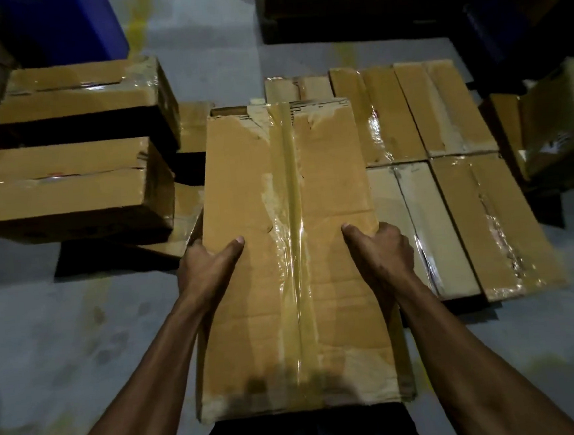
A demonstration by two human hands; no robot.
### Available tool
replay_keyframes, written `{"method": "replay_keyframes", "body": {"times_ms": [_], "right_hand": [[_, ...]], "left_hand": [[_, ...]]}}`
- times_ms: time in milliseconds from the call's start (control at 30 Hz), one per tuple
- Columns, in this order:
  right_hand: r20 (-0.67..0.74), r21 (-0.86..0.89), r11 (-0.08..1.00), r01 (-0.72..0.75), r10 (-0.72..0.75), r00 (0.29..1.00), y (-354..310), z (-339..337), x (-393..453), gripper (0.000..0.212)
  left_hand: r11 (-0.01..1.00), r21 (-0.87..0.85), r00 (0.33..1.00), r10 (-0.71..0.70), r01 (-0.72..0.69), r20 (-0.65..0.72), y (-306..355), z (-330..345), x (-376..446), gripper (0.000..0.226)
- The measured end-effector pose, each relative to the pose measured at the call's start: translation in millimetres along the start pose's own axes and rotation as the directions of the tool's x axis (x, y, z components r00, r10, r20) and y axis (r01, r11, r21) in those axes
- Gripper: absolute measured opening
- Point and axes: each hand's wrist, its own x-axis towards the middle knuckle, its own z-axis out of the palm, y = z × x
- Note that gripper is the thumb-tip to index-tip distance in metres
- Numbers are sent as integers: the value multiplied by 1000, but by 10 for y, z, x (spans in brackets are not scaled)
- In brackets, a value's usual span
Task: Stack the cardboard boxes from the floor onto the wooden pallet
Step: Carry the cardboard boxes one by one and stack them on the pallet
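Grey concrete floor (65,337): stained, with faded yellow line markings; it carries everything listed below.

Long brown cardboard box sealed lengthwise with clear tape (291,251): the largest carton in view, centre, running from near my body to the far middle. I have it lifted in front of me, its far end over the other cartons.

Block of 4 flat taped brown cartons (448,184): right of the held box, laid side by side in 2 rows, edges touching; a 5th smaller one sits at the far left of the block. Whether a wooden pallet lies under them I cannot tell; only dark shadow shows at the near edge.

2 taller brown cartons (78,154): left, one nearer and one farther, resting on lower cartons.

Tilted brown carton (559,120): far right edge.

Blue plastic container (68,25): far left, partly shown.

My left hand (206,261): clamped on the held box's left edge, thumb flat on top, fingers wrapped over the side and mostly hidden.

My right hand (380,247): the same hold on the right edge, thumb on top.
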Motion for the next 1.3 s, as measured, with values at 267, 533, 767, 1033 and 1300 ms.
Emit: {"method": "replay_keyframes", "body": {"times_ms": [267, 533, 767, 1033, 1300], "right_hand": [[39, 30, 997, -78, 76, 996, 574, 221, 396, 68], [96, -14, 999, -35, 37, 995, 1532, 740, 1362, 60], [106, -8, 1000, -2, 3, 994, 2177, 1078, 1977, 55], [101, 45, 998, 43, -48, 994, 2492, 1312, 2428, 70], [23, -68, 992, 102, -101, 995, 2554, 1490, 2823, 83]], "left_hand": [[997, 62, 995, -39, 33, 96, -274, 633, 336, 43], [988, 131, 993, -93, 83, 72, -874, 1666, 810, 49], [979, 157, 990, -135, 129, 30, -1296, 2464, 1122, 51], [983, 72, 983, -174, 170, 56, -1476, 2908, 1362, 94], [983, -47, 982, -174, 178, 66, -1604, 3161, 1699, 47]]}}
